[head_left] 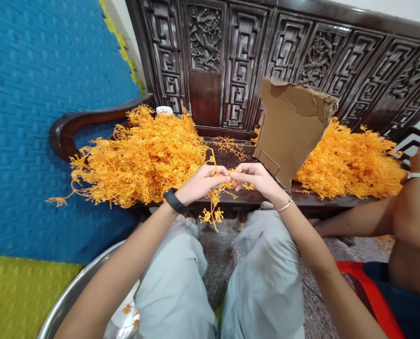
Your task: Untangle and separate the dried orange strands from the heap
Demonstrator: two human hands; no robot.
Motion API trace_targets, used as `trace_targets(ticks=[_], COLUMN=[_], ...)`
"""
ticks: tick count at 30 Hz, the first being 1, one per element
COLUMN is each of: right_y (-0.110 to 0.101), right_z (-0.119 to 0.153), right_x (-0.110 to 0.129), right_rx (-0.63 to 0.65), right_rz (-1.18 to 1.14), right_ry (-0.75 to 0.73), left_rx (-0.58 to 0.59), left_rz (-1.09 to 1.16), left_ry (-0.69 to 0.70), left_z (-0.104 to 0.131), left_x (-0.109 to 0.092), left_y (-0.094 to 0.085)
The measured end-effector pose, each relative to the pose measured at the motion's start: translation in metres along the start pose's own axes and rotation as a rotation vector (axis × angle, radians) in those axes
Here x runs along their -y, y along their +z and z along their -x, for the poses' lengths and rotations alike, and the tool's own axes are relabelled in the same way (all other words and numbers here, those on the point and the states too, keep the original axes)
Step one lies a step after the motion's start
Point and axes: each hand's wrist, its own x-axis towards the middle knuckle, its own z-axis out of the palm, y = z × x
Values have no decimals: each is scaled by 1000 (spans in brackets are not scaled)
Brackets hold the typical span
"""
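My left hand (pixel 210 180) is closed on an orange plastic sprig (pixel 215 200), whose branched lower end hangs below the fingers in front of the bench edge. Meeting it fingertip to fingertip, my right hand (pixel 254 178) pinches at a small orange piece of the same sort. The exact spot where both sets of fingers meet is partly covered. A big heap of orange plastic sprigs (pixel 149 160) lies just left of my hands on the dark wooden bench (pixel 224 155). Some loose sprigs (pixel 229 145) are strewn behind my fingers.
A cardboard sheet (pixel 291 127) leans upright on the bench, with a second orange heap (pixel 351 165) to its right. Another person's arm (pixel 365 219) reaches in at the right. A metal basin (pixel 71 294) stands at lower left. Blue foam mats (pixel 36 117) line the left side.
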Motion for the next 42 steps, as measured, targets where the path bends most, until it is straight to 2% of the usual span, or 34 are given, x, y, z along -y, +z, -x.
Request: trace_targets(ticks=[5, 12, 18, 24, 29, 38, 42], right_y=[0, 13, 16, 18, 23, 30, 31], right_z=[2, 4, 6, 8, 8, 7, 6], right_x=[1, 2, 1, -4, -6, -10, -11], right_rx=[127, 272, 398, 477, 550, 617, 681], right_rz=[-157, -441, -532, -571, -619, -706, -759], right_ry=[-81, -65, -75, -61, -55, 42, 6], left_rx=[31, 86, 133, 243, 291, 300, 288], left_rz=[150, 481, 569, 514, 466, 416, 447], left_ry=[20, 51, 1, 3, 11, -87, -86], left_z=[3, 4, 5, 7, 10, 15, 17], left_x=[0, -6, -10, -11, -10, -10, -10], left_y=[-3, 3, 7, 5, 1, -4, -2])
